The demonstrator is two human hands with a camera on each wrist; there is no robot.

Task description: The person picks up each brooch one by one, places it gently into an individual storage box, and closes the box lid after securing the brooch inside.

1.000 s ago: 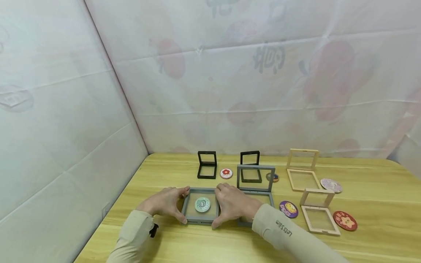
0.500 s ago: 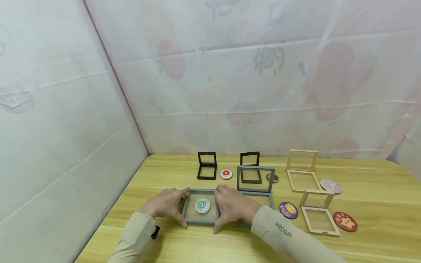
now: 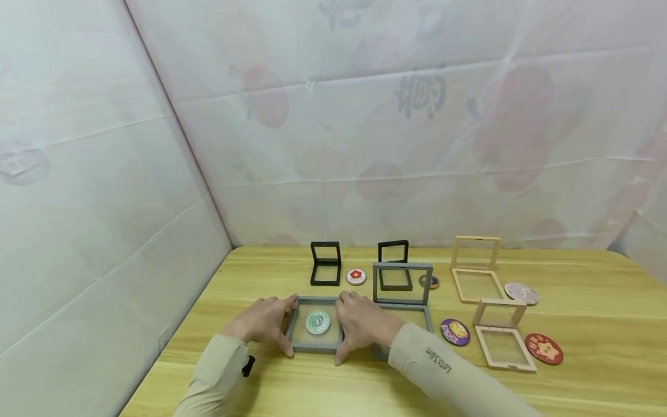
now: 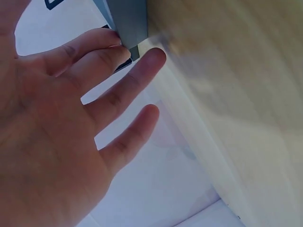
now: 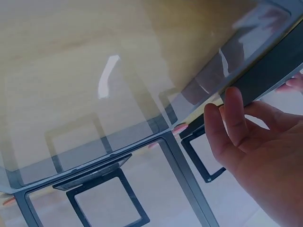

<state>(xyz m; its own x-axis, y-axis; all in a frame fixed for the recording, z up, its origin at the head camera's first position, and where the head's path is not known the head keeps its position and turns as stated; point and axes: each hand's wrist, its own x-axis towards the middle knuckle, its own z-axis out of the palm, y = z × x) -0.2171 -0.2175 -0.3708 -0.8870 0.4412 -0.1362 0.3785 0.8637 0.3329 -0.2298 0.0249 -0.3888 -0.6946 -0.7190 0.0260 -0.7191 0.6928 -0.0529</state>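
Observation:
A flat grey display frame lies level between both hands, a round green badge showing in its clear window. My left hand grips the frame's left side, thumb by the front corner, fingers by the back one. On the right side, my right hand holds it in the same way. The left wrist view has two fingertips against the grey frame's corner, the other two fingers stretched out. In the right wrist view, the right hand's fingertips touch the frame's dark side.
Right beside it stands an opened second grey frame, partly behind the right forearm. Two small black frames stand open at the back; two beige frames are open at right. Several round badges, among them a red one, lie on the wooden table.
The grey frame and both hands have shifted slightly away from the person. At first a double edge showed along the frame's front; now it looks like one. The view has turned slightly.

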